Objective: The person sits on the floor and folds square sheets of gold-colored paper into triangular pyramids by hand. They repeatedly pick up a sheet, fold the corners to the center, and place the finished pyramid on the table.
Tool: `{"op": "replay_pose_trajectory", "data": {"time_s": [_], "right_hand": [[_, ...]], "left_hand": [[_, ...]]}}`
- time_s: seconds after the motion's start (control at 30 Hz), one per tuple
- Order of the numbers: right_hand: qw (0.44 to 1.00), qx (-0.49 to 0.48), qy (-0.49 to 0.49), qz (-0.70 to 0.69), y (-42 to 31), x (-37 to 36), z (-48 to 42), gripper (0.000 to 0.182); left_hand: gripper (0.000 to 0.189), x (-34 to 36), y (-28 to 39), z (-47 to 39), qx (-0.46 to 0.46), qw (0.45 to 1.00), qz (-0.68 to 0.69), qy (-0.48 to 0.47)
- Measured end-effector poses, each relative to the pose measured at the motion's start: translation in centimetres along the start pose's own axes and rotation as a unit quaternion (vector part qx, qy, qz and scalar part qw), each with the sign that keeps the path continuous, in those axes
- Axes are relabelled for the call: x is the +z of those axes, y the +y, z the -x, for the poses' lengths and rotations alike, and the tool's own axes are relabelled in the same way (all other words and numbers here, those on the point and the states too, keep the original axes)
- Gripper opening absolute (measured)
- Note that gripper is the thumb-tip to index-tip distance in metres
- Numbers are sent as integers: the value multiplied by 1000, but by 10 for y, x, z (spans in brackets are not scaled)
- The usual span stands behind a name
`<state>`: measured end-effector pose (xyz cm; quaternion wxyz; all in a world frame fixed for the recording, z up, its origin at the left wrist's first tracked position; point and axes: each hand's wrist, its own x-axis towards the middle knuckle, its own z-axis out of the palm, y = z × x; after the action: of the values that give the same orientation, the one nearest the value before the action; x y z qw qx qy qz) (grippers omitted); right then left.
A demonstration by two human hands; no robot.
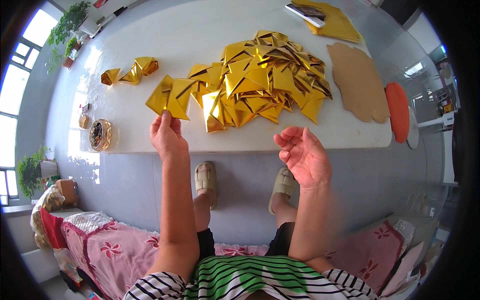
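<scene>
My left hand (169,137) pinches a folded gold foil paper piece (170,98) by its lower edge, above the white table (180,33). The piece has crossing flaps and pointed corners. To its right spreads a heap of similar folded gold foil papers (258,80), overlapping one another. My right hand (305,155) hovers at the table's front edge, palm turned up, with its fingers loosely curled and apart. I make out no paper in it. Left of the heap lie several puffed-out gold foil shapes (131,73).
Torn brown cardboard (358,82) lies at the table's right, beside an orange stool seat (397,112). Flat gold sheets (337,24) at the far right carry a phone (305,15). A foil-wrapped bowl (100,135) stands near the front left. Behind me is a pink-covered sofa (123,243).
</scene>
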<state>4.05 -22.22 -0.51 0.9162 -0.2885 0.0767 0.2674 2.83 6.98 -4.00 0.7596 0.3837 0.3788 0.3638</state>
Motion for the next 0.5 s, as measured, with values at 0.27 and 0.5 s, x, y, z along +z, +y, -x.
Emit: {"op": "replay_pose_trajectory", "data": {"time_s": [0.27,0.5], "right_hand": [[1000,4,5,24,9,2,-5,25],[993,40,6,115,24,6,-6,33]], "left_hand": [[43,-26,-7,30,-140,990,4,-25],[34,-1,5,87,-191,965,75,-163]]}}
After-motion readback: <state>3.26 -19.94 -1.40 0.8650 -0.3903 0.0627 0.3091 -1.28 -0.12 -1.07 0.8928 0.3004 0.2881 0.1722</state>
